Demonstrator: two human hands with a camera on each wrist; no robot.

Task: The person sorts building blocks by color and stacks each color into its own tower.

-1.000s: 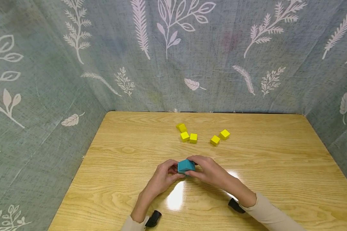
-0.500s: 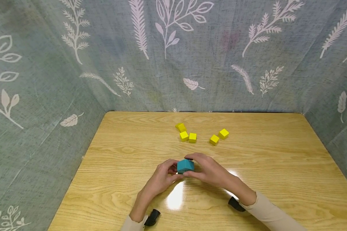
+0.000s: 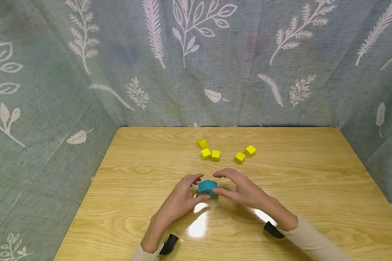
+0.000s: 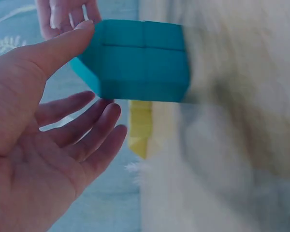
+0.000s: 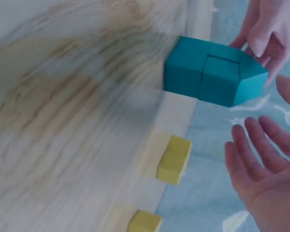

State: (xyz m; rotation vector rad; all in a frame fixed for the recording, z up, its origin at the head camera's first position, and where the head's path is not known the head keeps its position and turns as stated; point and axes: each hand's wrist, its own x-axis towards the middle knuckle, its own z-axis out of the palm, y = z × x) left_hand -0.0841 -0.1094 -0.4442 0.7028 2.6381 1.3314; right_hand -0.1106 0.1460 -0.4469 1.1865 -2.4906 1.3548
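Observation:
A small stack of teal blocks (image 3: 207, 186) stands on the wooden table between the two hands, its top sloping like a roof. Seams between the blocks show on the stack in the left wrist view (image 4: 142, 67) and the right wrist view (image 5: 203, 72). On the stack's left is my left hand (image 3: 179, 198), fingers and thumb parted around it. To the right, my right hand (image 3: 246, 189) is spread, its thumb in front of the stack's right side. In the right wrist view the right hand's fingers (image 5: 261, 150) are apart from the blocks; whether the left thumb touches them I cannot tell.
Beyond the stack lie several yellow blocks: a left group with a wedge-like block (image 3: 202, 144) and a cube (image 3: 215, 155), and a right pair with another cube (image 3: 240, 157). A leaf-patterned cloth (image 3: 170, 98) hangs behind the table (image 3: 143, 152) and at both sides.
Both hands have loosened from the teal blocks. The right hand has drawn back to the right, and the left fingers have spread away. The stack stays standing; the view has shifted slightly.

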